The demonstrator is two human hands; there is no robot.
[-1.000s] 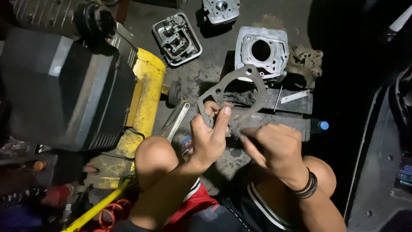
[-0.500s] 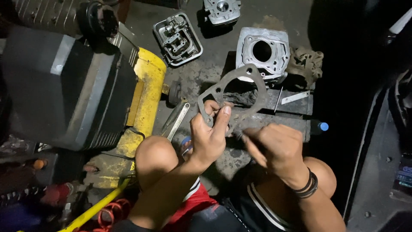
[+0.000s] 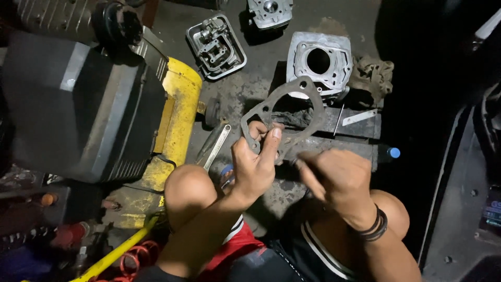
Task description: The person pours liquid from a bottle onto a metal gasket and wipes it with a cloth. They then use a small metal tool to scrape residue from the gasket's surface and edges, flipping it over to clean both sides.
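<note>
— While the gasket (image 3: pixel 284 112) is pinched at its lower-left edge by the left hand (image 3: pixel 254 168), thumb on top and fingers beneath, what has been altered in the last second?

— Very little at that hand: the same grip is kept, and the flat grey gasket is held tilted above the floor, at about 12 o'clock from the knuckles. The right hand (image 3: pixel 334 180) has been shifted a little and is now motion-blurred; it is curled loosely at 3 o'clock of the left, against the gasket's lower edge. Whether something small is pinched in it cannot be told.

— And what is meant by that?

— It is judged that the gasket's edge is being worked at or cleaned rather than set down; it has not been carried anywhere.

— What is found further out?

— A cylinder block (image 3: pixel 319 62) is seen at 1 o'clock, just behind the gasket, with a rag (image 3: pixel 371 78) beside it. A valve cover (image 3: pixel 216 46) lies at 11 o'clock, a wrench (image 3: pixel 213 147) at 9 o'clock near the knee, and a yellow-edged machine (image 3: pixel 175 125) beyond it.
</note>
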